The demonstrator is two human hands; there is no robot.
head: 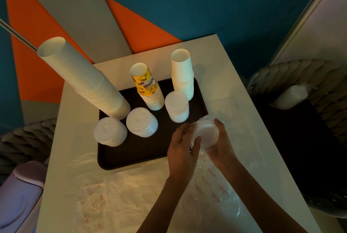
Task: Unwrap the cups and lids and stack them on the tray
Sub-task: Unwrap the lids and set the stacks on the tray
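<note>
A black tray (pixel 131 155) lies on the white table (pixel 225 75). On it stand a tall leaning stack of white cups (pixel 82 78), a yellow printed cup stack (pixel 148 88), a shorter white cup stack (pixel 183 73) and three stacks of clear lids (pixel 109 131) (pixel 141 122) (pixel 177 107). At the tray's right front corner both hands hold another stack of clear lids (pixel 207 132). My left hand (pixel 183 144) grips its left side and my right hand (pixel 220 142) curls round its right side. Whether wrap still covers this stack is unclear.
Crumpled clear plastic wrap (pixel 120 199) with red print covers the near part of the table. A woven chair (pixel 309 82) at the right holds a white wrapped packet (pixel 290 97). Another woven chair (pixel 24 138) and a lilac bin (pixel 18 195) stand at the left.
</note>
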